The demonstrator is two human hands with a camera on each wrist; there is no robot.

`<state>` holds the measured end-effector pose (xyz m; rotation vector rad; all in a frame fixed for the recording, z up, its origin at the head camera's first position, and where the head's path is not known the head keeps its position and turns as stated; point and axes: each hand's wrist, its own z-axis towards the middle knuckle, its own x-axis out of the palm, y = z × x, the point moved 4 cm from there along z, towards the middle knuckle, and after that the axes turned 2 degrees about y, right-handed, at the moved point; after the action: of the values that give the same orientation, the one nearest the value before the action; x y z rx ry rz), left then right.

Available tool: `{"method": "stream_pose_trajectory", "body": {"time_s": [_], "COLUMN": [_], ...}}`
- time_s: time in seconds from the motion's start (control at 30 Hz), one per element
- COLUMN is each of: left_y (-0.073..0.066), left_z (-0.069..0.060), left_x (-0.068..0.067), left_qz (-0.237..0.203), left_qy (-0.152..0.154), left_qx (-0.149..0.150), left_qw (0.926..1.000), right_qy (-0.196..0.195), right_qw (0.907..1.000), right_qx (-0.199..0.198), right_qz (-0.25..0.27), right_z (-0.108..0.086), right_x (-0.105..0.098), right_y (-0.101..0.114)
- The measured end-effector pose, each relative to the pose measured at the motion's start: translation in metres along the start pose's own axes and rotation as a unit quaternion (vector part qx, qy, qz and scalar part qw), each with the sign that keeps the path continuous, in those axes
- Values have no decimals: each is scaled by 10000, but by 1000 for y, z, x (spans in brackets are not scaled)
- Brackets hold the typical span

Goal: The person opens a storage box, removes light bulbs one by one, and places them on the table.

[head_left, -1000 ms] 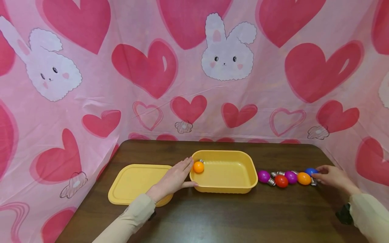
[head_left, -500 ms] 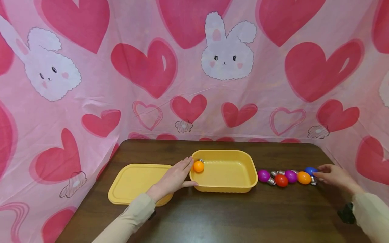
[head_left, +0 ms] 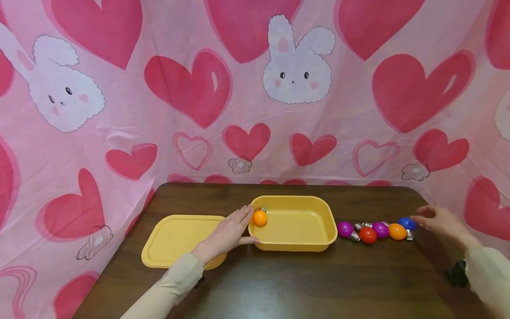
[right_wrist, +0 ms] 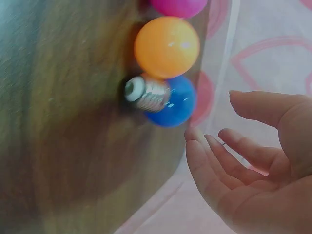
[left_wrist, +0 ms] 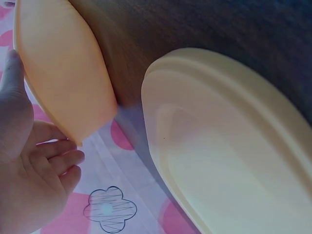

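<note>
My left hand (head_left: 225, 235) rests against the left end of a yellow container (head_left: 292, 247), fingers straight along the rim and thumb at the near corner. Inside the container, at its left end, lies an orange light bulb (head_left: 260, 217). To the right, a row of bulbs lies on the table: a purple bulb (head_left: 345, 229), a red bulb (head_left: 368, 235), another purple bulb (head_left: 380, 230), an orange bulb (head_left: 397, 231) and a blue bulb (head_left: 406, 223). Just beyond the blue bulb is my right hand (head_left: 444, 226). In the right wrist view, its loosely bent fingers (right_wrist: 202, 168) hold nothing and stand apart from the bulb.
A yellow lid (head_left: 175, 241) lies flat on the brown table (head_left: 279, 283), left of the container and partly under my left forearm in the head view. Behind the table hangs a pink cloth (head_left: 247, 102) with hearts and rabbits.
My right hand has drawn back to the right and slightly up from the blue bulb, which stays with the row. The left hand holds its place at the container.
</note>
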<state>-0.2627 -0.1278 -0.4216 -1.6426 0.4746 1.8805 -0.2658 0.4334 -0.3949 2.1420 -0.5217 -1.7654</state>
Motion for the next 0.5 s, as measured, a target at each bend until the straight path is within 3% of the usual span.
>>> {"method": "stream_pose_trajectory", "body": {"time_s": [0.3,0.5], "left_y": [1,2], "left_z": [0,0], "left_x": [1,2], "left_qz": [-9,-45], "left_qy": [-18,10], "left_qx": [-26,-50], "left_qw": [10000,10000], "right_qy": [-449,-629], "right_qw": [9959,9924], "right_qx": [-511,-895], "right_qz": [-600,-560], "right_z": [1,2], "right_x": [-4,6], "right_y": [42,75]}}
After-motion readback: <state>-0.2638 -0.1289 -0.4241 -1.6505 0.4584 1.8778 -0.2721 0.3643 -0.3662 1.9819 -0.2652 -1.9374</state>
